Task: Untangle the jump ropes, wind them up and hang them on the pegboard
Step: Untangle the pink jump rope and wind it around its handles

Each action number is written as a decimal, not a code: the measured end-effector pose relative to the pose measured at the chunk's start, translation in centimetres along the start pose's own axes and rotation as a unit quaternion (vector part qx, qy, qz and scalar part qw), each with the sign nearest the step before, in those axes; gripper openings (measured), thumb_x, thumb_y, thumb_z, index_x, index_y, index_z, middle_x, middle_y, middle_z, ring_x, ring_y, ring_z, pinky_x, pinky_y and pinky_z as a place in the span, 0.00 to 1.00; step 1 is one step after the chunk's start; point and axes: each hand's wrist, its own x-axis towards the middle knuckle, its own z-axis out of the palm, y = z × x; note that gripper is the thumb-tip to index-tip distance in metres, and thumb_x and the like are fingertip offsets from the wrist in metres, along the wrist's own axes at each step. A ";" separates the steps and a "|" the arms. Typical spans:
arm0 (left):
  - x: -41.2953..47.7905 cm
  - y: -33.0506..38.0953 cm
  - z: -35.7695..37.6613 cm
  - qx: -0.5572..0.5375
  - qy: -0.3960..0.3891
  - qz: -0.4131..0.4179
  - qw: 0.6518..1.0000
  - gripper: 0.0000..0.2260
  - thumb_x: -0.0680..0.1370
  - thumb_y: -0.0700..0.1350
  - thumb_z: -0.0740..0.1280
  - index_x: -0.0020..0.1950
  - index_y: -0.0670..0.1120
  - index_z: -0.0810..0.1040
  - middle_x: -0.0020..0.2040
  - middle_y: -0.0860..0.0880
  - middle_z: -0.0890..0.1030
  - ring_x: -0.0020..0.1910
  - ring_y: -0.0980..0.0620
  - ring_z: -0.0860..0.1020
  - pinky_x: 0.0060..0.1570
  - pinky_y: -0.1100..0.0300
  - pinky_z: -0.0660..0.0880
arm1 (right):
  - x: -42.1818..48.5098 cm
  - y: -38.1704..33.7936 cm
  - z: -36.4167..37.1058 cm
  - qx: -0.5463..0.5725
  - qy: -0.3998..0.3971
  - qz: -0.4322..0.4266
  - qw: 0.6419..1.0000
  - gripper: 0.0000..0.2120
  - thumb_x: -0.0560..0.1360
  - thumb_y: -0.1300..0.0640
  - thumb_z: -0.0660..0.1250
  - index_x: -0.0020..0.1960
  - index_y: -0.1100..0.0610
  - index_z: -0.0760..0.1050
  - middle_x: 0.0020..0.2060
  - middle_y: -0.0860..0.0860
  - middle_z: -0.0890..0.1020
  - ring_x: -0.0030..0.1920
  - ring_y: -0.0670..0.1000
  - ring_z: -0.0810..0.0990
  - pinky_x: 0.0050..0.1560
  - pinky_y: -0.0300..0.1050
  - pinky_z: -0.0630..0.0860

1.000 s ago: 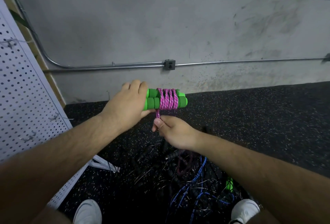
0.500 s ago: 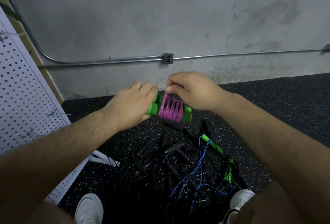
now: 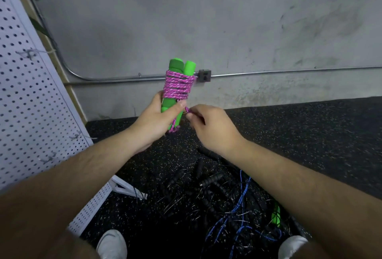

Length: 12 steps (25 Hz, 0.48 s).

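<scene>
Two green foam handles (image 3: 182, 67) stand upright, side by side, bound by several turns of pink braided rope (image 3: 178, 87). My left hand (image 3: 157, 120) grips the lower part of the handles. Just to the right, my right hand (image 3: 208, 126) pinches the loose pink rope end (image 3: 187, 110) between thumb and fingers. The white pegboard (image 3: 26, 101) leans at the left with small wire hooks (image 3: 30, 53) on it. On the floor below lies a tangle of black-handled ropes (image 3: 206, 184), blue cord (image 3: 239, 203) and another green handle (image 3: 276, 216).
A grey concrete wall with a metal conduit (image 3: 124, 77) and an outlet box (image 3: 204, 75) rises behind. The floor is black speckled rubber (image 3: 299, 134). My two white shoes (image 3: 112, 245) stand at the bottom edge beside the rope pile. The pegboard's white foot (image 3: 128, 188) juts onto the floor.
The handle bundle has turned from lying sideways to standing upright and has risen. My right hand has come off the top of the wraps and now pinches the rope end below them.
</scene>
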 end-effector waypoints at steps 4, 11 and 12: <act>0.3 -0.4 -0.4 -0.025 0.020 0.040 0.999 0.25 0.81 0.52 0.68 0.73 0.61 0.59 0.61 0.56 0.80 0.56 0.59 0.81 0.60 0.56 0.77 | -0.2 -1.0 0.7 0.029 0.091 -0.046 0.994 0.06 0.77 0.60 0.70 0.53 0.59 0.79 0.45 0.50 0.82 0.44 0.49 0.79 0.46 0.45 0.77; -0.5 1.0 -0.8 -0.159 -0.019 0.045 0.986 0.27 0.81 0.32 0.53 0.70 0.59 0.70 0.63 0.51 0.80 0.54 0.54 0.82 0.46 0.60 0.79 | 0.1 -1.3 -0.4 0.033 0.025 -0.148 0.988 0.12 0.75 0.62 0.72 0.58 0.57 0.81 0.45 0.48 0.81 0.45 0.43 0.76 0.49 0.36 0.74; -0.5 1.2 -1.0 -0.177 -0.028 0.035 0.983 0.28 0.80 0.31 0.53 0.70 0.58 0.70 0.63 0.49 0.80 0.53 0.52 0.82 0.46 0.57 0.79 | 0.2 -1.3 -0.7 0.019 0.011 -0.160 0.987 0.11 0.75 0.60 0.73 0.57 0.57 0.81 0.45 0.48 0.81 0.45 0.43 0.77 0.49 0.37 0.74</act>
